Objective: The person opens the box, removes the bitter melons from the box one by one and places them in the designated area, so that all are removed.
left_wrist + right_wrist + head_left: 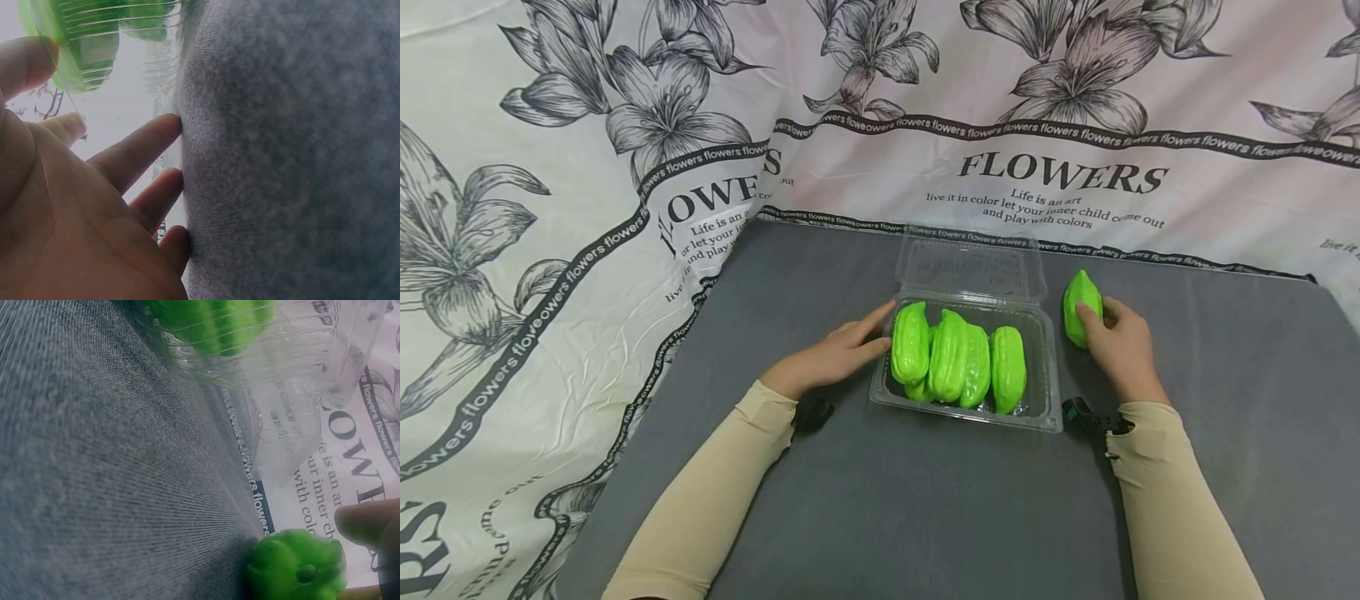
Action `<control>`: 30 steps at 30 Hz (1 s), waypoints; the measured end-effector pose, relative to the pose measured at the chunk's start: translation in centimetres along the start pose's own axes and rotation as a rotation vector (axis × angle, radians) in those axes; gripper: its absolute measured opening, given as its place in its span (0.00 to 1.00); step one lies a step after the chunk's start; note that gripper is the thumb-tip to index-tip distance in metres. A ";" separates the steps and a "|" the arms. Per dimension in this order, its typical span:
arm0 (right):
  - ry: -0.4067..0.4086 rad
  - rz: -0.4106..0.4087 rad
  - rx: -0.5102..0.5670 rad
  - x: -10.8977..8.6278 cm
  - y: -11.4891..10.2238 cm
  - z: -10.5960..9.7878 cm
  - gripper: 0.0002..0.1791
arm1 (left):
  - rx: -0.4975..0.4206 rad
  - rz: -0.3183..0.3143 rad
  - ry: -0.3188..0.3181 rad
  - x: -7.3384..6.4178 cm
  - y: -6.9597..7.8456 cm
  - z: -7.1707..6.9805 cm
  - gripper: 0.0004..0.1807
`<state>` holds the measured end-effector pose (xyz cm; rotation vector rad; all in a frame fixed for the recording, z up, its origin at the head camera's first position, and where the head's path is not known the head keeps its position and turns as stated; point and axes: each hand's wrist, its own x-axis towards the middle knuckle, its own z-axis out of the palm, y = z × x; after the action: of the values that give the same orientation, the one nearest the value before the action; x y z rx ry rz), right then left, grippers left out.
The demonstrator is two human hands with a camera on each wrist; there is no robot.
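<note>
A dark grey surface (955,500) fills the lower view, bounded behind and on the left by white cloth (1060,92) printed with black line-drawn flowers and lettering. Toward the back of the surface sits a clear plastic container (1043,367), its lid (970,265) swung open toward the rear cloth. Several bright green ribbed pieces (950,358) lie inside, most of them lengthwise, with a gap before the rightmost one. The container stands between the two hands. The left hand (831,354), fingers spread and nearly straight, rests against the container's left side. The right hand (1127,346) holds a separate green piece (1081,287) out to the right of the container and well apart from its wall, the thumb over it and the fingers on its right side. The right wrist view cuts this piece off, so whether it touches the surface is hard to say.
</note>
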<state>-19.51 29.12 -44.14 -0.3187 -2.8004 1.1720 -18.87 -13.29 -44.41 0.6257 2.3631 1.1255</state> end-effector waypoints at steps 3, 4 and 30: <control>-0.008 0.008 0.006 -0.1 -0.1 0.0 0.41 | -0.001 0.002 0.001 0.0 0.0 0.0 0.38; -0.010 0.011 0.008 -0.1 -0.2 0.0 0.41 | -0.003 0.001 0.000 -0.1 0.0 0.0 0.38; -0.123 0.055 -0.024 -0.8 -1.8 -2.9 0.49 | -0.015 0.014 -0.004 0.1 -0.2 0.0 0.38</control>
<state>-18.57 29.69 -40.84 -0.3390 -2.9312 1.2100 -19.02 -13.34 -44.55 0.6394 2.3476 1.1461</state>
